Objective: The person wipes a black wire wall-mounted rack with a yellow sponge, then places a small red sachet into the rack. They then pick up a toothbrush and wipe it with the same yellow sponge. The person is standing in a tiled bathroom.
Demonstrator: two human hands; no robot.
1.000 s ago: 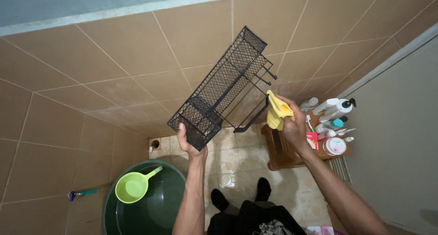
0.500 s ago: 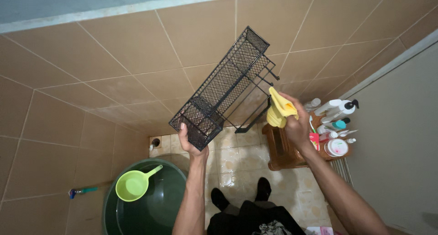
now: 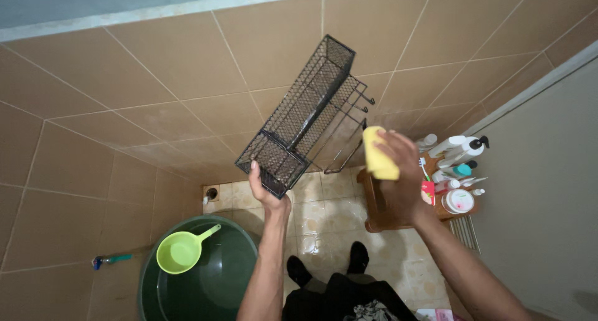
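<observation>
My left hand [image 3: 266,195] grips the near end of a long black wire-mesh rack [image 3: 305,118], held up in the air and tilted toward the tiled wall. Small hooks stick out along the rack's far right side. My right hand [image 3: 398,174] is closed on a folded yellow cloth [image 3: 379,161], just to the right of the rack's lower bar and slightly apart from it.
A dark green tub [image 3: 199,277] with a lime green scoop [image 3: 179,251] stands on the floor at lower left. A wooden stool [image 3: 389,209] carries several bottles and jars [image 3: 458,165] at right. A floor drain [image 3: 212,195] sits near the wall. My feet [image 3: 327,268] are below.
The rack has turned steeper and narrower in view, its far end swinging left. My right hand with the yellow cloth has pulled slightly back from the rack's bar.
</observation>
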